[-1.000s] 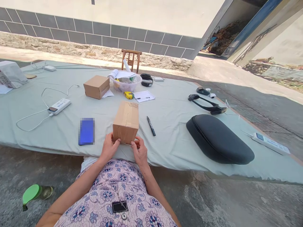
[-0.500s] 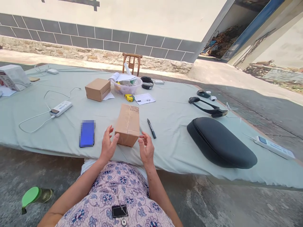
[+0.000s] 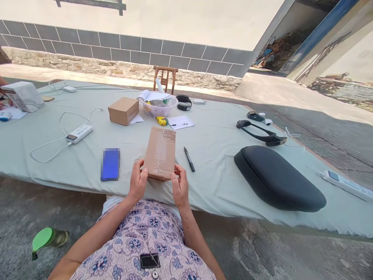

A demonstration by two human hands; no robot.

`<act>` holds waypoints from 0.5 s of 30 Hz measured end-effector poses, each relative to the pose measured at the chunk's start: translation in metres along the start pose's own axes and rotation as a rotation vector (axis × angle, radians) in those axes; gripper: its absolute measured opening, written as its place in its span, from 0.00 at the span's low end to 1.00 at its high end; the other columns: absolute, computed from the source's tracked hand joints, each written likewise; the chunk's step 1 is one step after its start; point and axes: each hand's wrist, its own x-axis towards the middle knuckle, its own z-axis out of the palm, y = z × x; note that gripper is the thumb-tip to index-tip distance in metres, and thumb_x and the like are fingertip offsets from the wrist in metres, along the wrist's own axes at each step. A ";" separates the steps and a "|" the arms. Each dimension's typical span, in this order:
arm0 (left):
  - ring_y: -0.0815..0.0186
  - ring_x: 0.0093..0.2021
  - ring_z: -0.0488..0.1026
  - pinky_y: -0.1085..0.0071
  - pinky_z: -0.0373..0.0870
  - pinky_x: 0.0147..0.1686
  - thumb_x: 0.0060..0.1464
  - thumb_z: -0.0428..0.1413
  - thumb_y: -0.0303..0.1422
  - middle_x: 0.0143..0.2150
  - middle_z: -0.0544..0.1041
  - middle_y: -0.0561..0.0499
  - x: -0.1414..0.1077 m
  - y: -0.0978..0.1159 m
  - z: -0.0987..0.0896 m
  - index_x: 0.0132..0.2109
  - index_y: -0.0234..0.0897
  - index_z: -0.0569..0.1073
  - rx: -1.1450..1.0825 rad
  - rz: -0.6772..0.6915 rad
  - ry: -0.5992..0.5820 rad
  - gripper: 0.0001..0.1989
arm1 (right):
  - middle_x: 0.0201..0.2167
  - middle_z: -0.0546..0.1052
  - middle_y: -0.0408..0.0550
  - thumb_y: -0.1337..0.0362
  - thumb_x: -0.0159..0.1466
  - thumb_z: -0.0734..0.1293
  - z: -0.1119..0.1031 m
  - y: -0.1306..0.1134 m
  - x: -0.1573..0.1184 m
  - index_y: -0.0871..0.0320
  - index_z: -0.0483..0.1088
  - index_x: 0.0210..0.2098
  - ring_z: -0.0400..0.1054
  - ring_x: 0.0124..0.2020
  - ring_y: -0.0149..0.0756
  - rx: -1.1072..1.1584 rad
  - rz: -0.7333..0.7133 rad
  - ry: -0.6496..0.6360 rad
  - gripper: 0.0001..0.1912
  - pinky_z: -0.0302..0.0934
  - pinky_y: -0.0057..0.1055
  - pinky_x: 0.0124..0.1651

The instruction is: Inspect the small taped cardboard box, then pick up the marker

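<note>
Left hand (image 3: 138,181) and right hand (image 3: 180,186) grip a taped brown cardboard box (image 3: 160,153).
Slim black marker pen (image 3: 189,159) at three o'clock, blue-screened phone (image 3: 110,164) at nine.

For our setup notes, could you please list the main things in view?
sheet: one, pale green, on ground
cardboard box: one, brown, between both hands
second box: one, brown, behind it
plastic bowl: one, clear, on sheet
tape measure: one, yellow, on sheet
marker: one, black, on sheet
power bank: one, white, on sheet
cushion: one, black, on sheet
bottle: one, green lid, on ground
left hand: one, against box
right hand: one, against box
</note>
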 end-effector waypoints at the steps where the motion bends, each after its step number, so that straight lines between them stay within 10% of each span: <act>1: 0.57 0.57 0.70 0.58 0.68 0.56 0.63 0.47 0.39 0.56 0.73 0.41 -0.002 -0.001 0.000 0.57 0.37 0.68 -0.003 0.018 0.000 0.19 | 0.53 0.74 0.54 0.53 0.67 0.61 -0.001 -0.001 -0.002 0.55 0.67 0.55 0.70 0.48 0.40 0.003 -0.018 -0.012 0.20 0.69 0.37 0.47; 7: 0.58 0.60 0.70 0.56 0.67 0.61 0.60 0.48 0.32 0.61 0.72 0.44 0.003 -0.011 0.004 0.63 0.40 0.64 0.050 0.061 -0.076 0.24 | 0.61 0.70 0.54 0.60 0.67 0.61 0.000 0.008 0.001 0.53 0.65 0.57 0.66 0.60 0.41 0.008 -0.084 0.016 0.19 0.68 0.39 0.54; 15: 0.49 0.56 0.73 0.48 0.68 0.57 0.54 0.54 0.30 0.54 0.77 0.39 0.009 -0.047 0.004 0.63 0.37 0.66 0.487 0.042 -0.251 0.28 | 0.51 0.77 0.57 0.61 0.61 0.62 0.010 0.044 0.000 0.57 0.64 0.54 0.73 0.50 0.47 -0.302 0.157 -0.079 0.22 0.67 0.45 0.51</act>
